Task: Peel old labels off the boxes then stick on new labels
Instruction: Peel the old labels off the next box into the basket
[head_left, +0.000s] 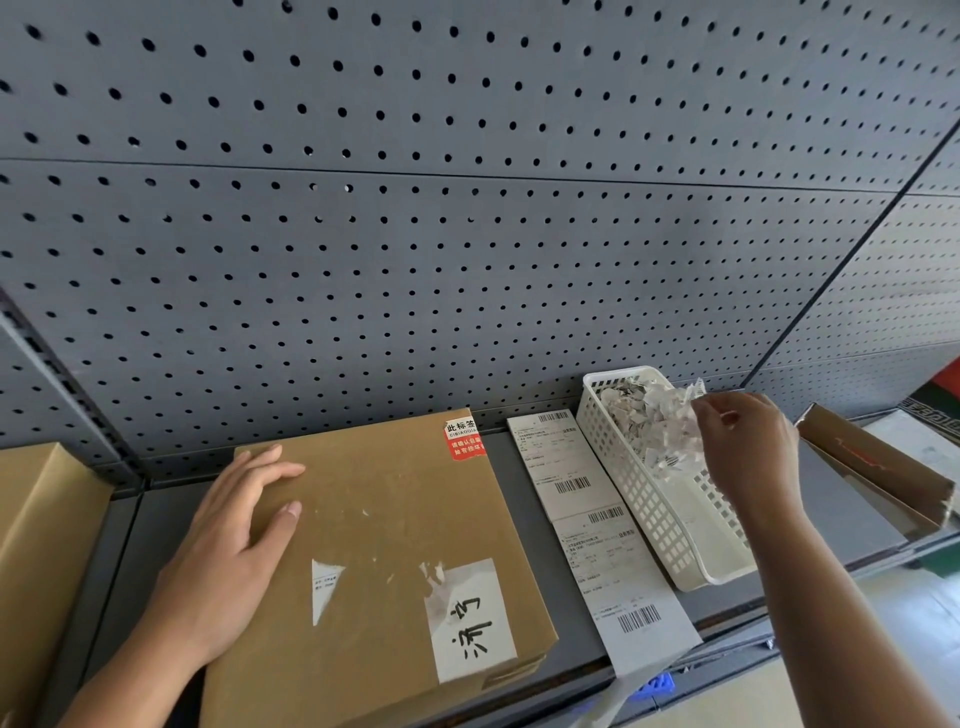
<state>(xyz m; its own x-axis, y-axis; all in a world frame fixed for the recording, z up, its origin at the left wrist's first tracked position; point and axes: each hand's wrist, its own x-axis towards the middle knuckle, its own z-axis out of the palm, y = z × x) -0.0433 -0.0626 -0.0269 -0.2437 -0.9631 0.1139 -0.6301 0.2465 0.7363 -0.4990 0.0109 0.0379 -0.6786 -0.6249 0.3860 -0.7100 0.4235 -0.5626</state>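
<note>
Head view, looking down at a grey shelf (524, 613) backed by grey pegboard (415, 208). In the middle, lying flat: a brown cardboard box (379, 519). On its near right corner, a half-torn white label (470, 618) with black handwriting. Left of that, a small triangular label remnant (324, 587). At the far right corner, a red and white sticker (464, 439). Left hand (228, 561) resting flat on the box's left side, fingers straight and slightly spread. Just right of the box, a long strip of printed barcode labels (587, 525), running near to far. Right of the strip, a white slotted basket (670, 525) heaped with torn paper scraps (639, 415). Right hand (743, 447) over the basket's far end, fingers curled, pinching a crumpled scrap (693, 392). Hands well apart. At left, a second cardboard box (36, 519), partly out of frame.
</note>
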